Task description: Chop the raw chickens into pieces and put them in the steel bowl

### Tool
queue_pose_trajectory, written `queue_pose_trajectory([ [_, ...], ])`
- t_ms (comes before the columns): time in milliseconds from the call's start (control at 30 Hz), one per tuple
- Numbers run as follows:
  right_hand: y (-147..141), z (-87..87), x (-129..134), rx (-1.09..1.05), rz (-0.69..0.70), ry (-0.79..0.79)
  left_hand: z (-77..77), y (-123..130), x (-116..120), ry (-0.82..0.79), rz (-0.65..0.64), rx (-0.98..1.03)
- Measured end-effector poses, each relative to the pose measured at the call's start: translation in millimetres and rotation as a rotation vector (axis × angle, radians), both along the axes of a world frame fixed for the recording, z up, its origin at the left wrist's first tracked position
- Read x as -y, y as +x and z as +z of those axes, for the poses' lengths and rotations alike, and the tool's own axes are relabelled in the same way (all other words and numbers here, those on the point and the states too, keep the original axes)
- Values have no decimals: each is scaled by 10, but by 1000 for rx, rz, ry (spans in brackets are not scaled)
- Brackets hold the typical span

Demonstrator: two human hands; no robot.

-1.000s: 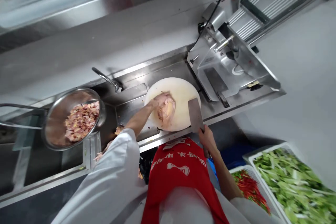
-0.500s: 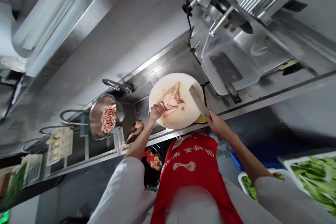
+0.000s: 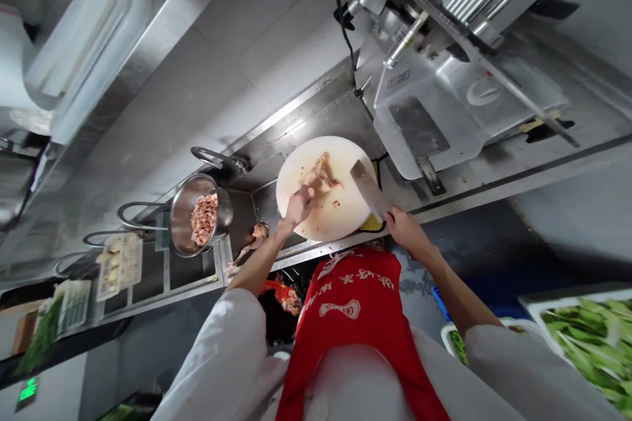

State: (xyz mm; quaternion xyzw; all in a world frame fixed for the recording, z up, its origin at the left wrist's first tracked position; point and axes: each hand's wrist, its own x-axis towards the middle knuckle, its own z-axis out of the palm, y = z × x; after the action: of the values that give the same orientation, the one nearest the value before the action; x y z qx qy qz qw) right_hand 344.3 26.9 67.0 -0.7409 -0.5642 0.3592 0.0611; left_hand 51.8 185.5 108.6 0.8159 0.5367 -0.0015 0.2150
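Note:
A pale raw poultry carcass (image 3: 323, 174) lies bunched on the round white cutting board (image 3: 340, 220), with small scraps beside it. My left hand (image 3: 299, 206) is closed on the carcass's near-left end; its fingertips are partly hidden. To the right, my right hand (image 3: 405, 230) grips the handle of a cleaver (image 3: 368, 189). The broad blade is held over the board's right side, pointing up and left, apart from the meat.
Left of the board, a steel bowl (image 3: 178, 217) holds chopped meat. Another poultry piece (image 3: 255, 237) lies by the sink edge. A slicing machine (image 3: 429, 105) stands to the right, and a faucet (image 3: 212, 158) behind. Crates of leafy greens (image 3: 587, 335) sit low at right.
My left hand has moved up and right over the board. The carcass, spread flatter before, now looks bunched and turned. The cleaver stays about where it was over the right side.

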Motion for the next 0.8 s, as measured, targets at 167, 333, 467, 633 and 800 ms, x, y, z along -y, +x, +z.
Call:
queue_pose_trajectory([
  [167, -385, 259, -275, -106, 24, 118, 188, -219, 98, -71, 164, 248],
  [333, -966, 346, -867, -196, 246, 183, -15, -286, 186, -33, 196, 281],
  [467, -996, 187, -863, -132, 471, 190, -193, -499, 290, -25, 187, 380],
  [633, -898, 171, -641, -37, 613, 112, -322, -665, 477, -13, 161, 432],
  [800, -1565, 346, -1060, -25, 600, 134, -378, -629, 585, -27, 81, 475],
])
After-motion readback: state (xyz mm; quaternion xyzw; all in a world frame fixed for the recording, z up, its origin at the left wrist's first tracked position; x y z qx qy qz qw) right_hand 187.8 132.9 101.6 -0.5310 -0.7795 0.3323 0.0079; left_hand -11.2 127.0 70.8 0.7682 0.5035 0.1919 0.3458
